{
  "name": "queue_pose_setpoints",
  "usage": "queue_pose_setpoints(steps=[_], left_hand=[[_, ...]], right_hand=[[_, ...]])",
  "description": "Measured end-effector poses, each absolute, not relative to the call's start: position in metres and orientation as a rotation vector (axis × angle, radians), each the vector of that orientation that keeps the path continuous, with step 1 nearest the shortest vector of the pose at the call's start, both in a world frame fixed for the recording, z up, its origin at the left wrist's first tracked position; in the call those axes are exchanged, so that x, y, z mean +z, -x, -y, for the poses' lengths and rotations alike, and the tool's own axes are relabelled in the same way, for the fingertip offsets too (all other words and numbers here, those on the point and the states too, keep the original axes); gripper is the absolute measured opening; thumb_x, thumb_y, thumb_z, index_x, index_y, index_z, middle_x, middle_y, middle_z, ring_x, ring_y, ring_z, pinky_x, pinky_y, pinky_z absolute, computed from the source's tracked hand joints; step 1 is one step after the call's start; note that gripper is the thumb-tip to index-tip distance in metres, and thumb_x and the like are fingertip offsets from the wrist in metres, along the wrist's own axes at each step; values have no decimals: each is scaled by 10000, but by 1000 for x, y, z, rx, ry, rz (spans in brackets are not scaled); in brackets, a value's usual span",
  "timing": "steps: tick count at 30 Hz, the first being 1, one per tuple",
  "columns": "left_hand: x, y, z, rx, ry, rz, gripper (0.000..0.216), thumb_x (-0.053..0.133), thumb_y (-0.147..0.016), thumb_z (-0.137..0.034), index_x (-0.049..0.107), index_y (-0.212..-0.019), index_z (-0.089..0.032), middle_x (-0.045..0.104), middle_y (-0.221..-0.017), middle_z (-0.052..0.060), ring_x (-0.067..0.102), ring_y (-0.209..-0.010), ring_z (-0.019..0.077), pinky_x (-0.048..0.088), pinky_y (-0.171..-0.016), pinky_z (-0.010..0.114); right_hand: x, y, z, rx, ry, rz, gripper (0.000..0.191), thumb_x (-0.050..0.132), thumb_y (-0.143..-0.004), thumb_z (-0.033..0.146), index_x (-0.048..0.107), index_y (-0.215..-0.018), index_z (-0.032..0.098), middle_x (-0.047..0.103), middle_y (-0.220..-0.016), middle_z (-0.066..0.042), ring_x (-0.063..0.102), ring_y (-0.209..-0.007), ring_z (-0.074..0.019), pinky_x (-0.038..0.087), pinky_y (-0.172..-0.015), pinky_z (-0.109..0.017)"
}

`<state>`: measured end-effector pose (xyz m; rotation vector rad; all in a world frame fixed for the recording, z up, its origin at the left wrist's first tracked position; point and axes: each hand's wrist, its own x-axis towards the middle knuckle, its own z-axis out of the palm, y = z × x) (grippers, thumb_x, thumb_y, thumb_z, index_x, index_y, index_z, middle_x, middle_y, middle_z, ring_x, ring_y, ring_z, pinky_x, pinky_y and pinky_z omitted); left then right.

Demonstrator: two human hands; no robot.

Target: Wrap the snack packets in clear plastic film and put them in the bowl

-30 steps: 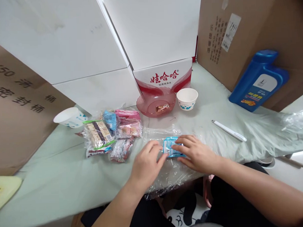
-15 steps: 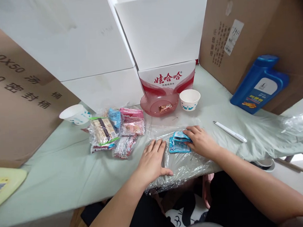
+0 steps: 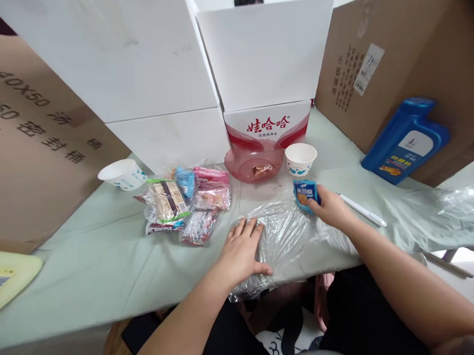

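My right hand (image 3: 331, 208) grips blue snack packets (image 3: 305, 195) by their right side, held up over the clear plastic bag (image 3: 283, 230); how many packets there are I cannot tell. My left hand (image 3: 241, 250) lies flat on the left part of that bag, fingers spread, holding nothing. Left of it is a pile of wrapped snacks, with a sesame-like bar (image 3: 168, 200) on top and pink packets (image 3: 212, 196) beside it. Behind the bag stands a pink translucent bowl (image 3: 236, 167) with a small brown-wrapped sweet (image 3: 263, 170) in it.
A white paper cup (image 3: 301, 159) stands right of the bowl; another paper cup (image 3: 122, 175) tilts at the left. A white pen-like stick (image 3: 364, 210) and a blue bottle (image 3: 407, 140) are at the right. White boxes (image 3: 267, 52) and cardboard boxes (image 3: 396, 53) wall the table's back and sides.
My right hand has lifted the blue packets off the plastic bag and moved them up and right, turning them over. The left hand stays in place. The view has shifted slightly.
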<state>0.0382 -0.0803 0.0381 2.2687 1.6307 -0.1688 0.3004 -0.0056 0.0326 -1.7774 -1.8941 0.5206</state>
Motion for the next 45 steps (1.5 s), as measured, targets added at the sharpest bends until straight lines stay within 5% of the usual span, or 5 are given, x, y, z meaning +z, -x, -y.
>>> queue_pose_setpoints(steps=[10,23,33,40,45], left_hand=[[35,-35,78,-109,-2280,-1593,1157,813,-500,-623,359,-1463,-169,264,-1561,178,155,-1445,427,186,-1150,578],[33,-22,77,37,-2279,-1689,1141,822,-533,-573,311,-1482,-200,174,-1588,178,284,-1403,427,330,-1091,543],[24,-16,52,659,-2286,-1733,413,446,-917,-510,677,-1031,-187,607,-1209,114,541,-1147,285,430,-1003,442],[37,-8,51,536,-1888,-1260,664,326,-866,-725,631,-1117,-190,679,-1081,96,628,-988,264,516,-839,387],[45,7,51,390,-1790,-1111,949,541,-634,-850,476,-1328,-206,583,-1278,129,548,-1180,305,452,-996,428]], right_hand=[[100,-226,-81,1410,1051,1297,174,510,-887,297,584,-988,176,688,-993,-89,665,-874,-201,557,-798,-382],[63,-261,37,744,1065,3013,624,732,-731,496,584,-1267,213,695,-1015,-96,654,-860,-254,471,-714,-328],[28,-292,20,528,940,2510,388,621,-871,450,593,-1169,202,538,-1274,-146,497,-1205,-268,430,-1000,-444],[29,-299,11,611,1400,2548,593,743,-750,277,546,-1296,156,615,-1160,-142,578,-1096,-288,462,-941,-406],[39,-308,12,680,1367,2557,83,717,-753,225,676,-818,196,639,-928,-73,602,-930,-238,476,-834,-355]])
